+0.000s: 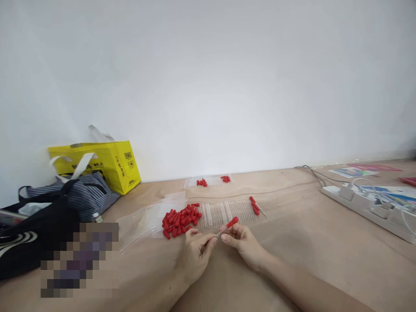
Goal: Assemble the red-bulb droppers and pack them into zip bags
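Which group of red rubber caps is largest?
The heap of red rubber caps beyond the left hand, left of the clear plastic tubes; other groups hold only a few.

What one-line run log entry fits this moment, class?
left hand: pinches dropper | right hand: pinches same dropper | nearby: red caps, clear tubes | surface: table

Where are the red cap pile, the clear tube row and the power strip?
red cap pile (pixel 180 218): head view, heap's middle.
clear tube row (pixel 224 213): head view, middle tubes.
power strip (pixel 330 190): head view, left end.
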Tool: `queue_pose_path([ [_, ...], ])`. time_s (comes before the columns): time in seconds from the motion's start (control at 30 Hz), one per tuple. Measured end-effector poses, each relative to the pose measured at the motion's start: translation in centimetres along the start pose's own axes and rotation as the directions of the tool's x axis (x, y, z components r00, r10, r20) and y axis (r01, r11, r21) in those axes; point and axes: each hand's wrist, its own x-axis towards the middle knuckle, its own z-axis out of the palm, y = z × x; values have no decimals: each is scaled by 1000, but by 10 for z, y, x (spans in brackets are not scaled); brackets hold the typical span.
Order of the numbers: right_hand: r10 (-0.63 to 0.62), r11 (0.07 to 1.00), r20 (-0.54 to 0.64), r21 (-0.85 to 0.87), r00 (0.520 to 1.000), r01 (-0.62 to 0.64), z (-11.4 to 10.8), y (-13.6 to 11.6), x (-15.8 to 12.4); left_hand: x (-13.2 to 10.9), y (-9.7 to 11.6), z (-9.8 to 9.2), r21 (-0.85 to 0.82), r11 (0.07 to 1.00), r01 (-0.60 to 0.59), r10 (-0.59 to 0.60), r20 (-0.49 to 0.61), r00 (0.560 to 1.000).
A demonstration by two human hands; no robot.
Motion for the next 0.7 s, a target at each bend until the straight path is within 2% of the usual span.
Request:
queue_pose_path([
  [0.1, -37, 998, 6, -49, 999, 37, 8, 3, 3, 1, 5, -1, -47, 999, -7, 8, 28, 1000],
  [0.17, -73, 991, -51, -116, 996, 67, -2, 0, 13, 2, 5, -2, -64, 998, -2, 4, 25, 1000],
  [0.23, -122, 967, -173, -243, 977, 77, -27, -7, 28, 2, 4, -3, -62, 998, 15, -14, 20, 1000],
  [0.3, -199, 887, -279, -459, 939, 52, -63, -16, 41, 3, 3, -3, -50, 998, 36, -35, 20, 999],
  [0.4, -234, 637, -466, -737, 853, -227, -116, -25, 49, 4, 2, -3, -35, 998, 61, -60, 20, 998],
  [0.47, -231, 580, -501, -759, 834, -295, -139, -24, 48, 4, 2, -2, -33, 997, 63, -62, 28, 998],
  [0.57, -216, 516, -496, -789, 841, -333, -152, -17, 46, 4, 3, -1, -30, 998, 62, -60, 53, 997],
  [0.7, -201, 444, -475, -824, 856, -353, -148, -9, 51, 4, 3, -2, -20, 997, 76, -74, 77, 994],
])
